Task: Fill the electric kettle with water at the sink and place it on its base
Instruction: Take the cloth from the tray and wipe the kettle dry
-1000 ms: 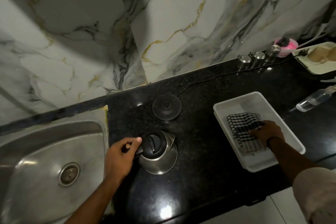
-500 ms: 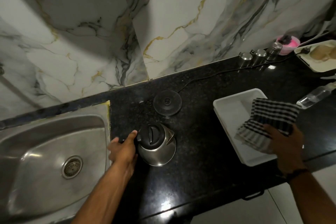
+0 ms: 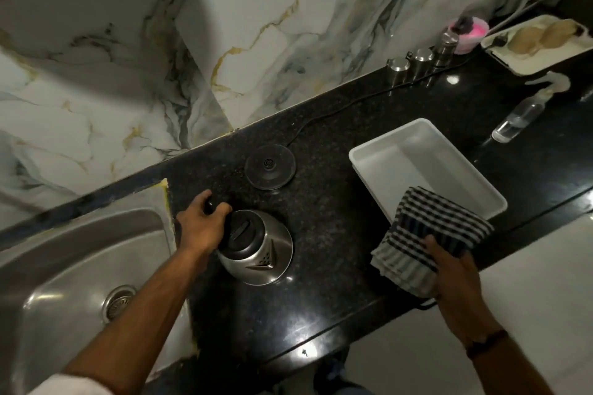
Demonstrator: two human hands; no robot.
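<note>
The left hand [image 3: 200, 228] wraps its fingers around the black handle of the stainless steel electric kettle [image 3: 256, 247], standing on the black granite counter [image 3: 337, 228] between the steel sink [image 3: 80, 266] and round black base [image 3: 270, 166]. The right hand [image 3: 455, 269] pinches a folded checked cloth [image 3: 430, 234]. A firm, level lift toward the sink seems wise.

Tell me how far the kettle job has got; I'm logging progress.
Done: hard to say; whether the kettle holds water cannot be seen, since its lid is shut. In hand: the left hand grips its handle on the counter beside the sink; the right hand holds a checked cloth. Left: the kettle is not on its base.
</note>
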